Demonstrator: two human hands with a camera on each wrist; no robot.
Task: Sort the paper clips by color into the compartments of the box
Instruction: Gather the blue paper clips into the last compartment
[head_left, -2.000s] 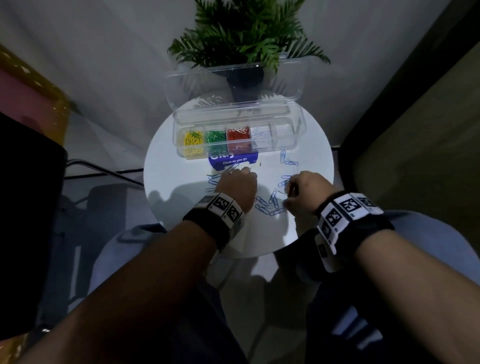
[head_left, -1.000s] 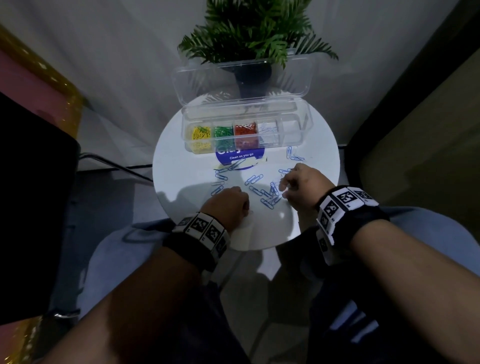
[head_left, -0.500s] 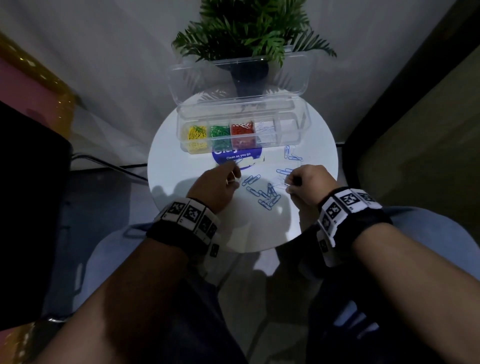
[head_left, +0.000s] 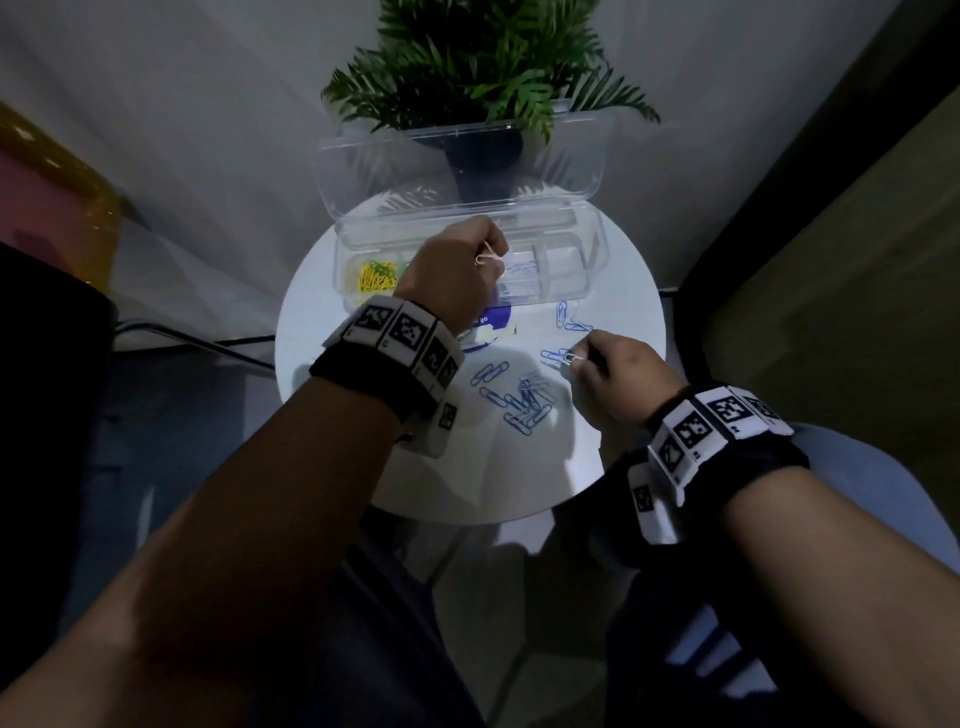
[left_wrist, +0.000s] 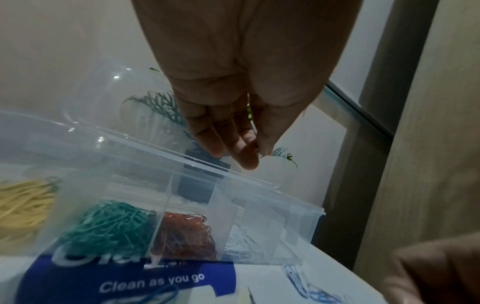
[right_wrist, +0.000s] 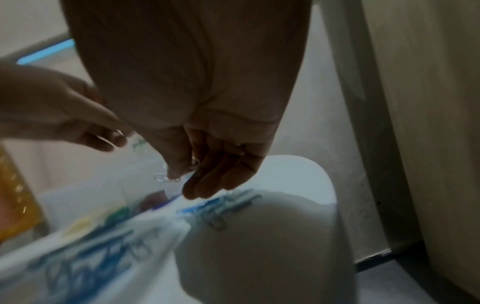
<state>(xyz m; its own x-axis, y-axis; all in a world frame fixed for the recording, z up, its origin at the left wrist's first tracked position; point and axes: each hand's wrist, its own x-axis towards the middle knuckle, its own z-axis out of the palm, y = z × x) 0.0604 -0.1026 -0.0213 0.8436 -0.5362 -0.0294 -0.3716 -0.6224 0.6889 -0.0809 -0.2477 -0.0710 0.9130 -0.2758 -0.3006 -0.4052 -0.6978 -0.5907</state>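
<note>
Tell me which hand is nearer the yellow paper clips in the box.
Left. The left hand hovers over the clear box, just right of the yellow paper clips. The right hand is down at the table's right side, well off.

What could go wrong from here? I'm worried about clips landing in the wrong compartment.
1. The left hand pinches a white clip above the box, near the divider between the red clips and the white clips; released early, it may drop among the red.
2. The right hand pinches another white clip beside loose blue clips; lifting could drag a blue one along.
</note>
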